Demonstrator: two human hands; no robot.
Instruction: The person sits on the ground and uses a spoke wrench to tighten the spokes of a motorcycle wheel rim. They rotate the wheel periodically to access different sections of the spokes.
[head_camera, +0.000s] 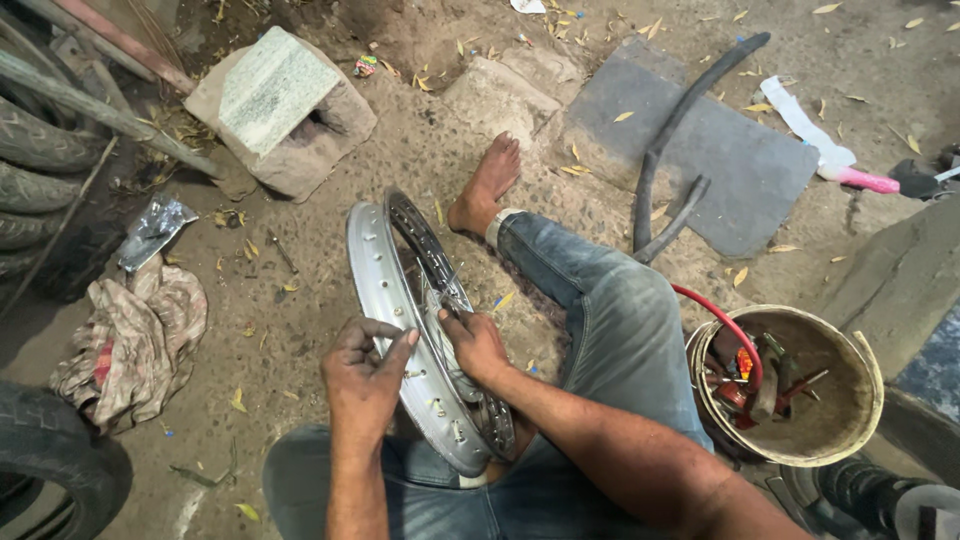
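You are steadying a spoked wheel rim (400, 330) on edge between your knees, near centre, its far end resting on the dirt floor (290, 330). Your left hand (365, 375) is gripping the outer flange of the rim, fingers curled over it. Your right hand (475, 345) is reaching inside among the spokes (440, 290), fingers pinched on something thin there; whether it is a tool or a spoke is not resolving.

Judgement: the rim is looking like stiff bare metal, moderately heavy, smooth and liable to slip; the thin spokes are likely bending if loaded sideways. The flange is offering the safest hold.

To the right, a bucket (860, 400) of tools is sitting just beside your knee. Far right, a grey mat (730, 170) is carrying a black rubber strip (690, 100). Far left, a stone block (280, 105) is standing well apart; near left, a crumpled rag (130, 335) and tyres (40, 170) are crowding that edge. Open floor is lying between the rag and the rim.
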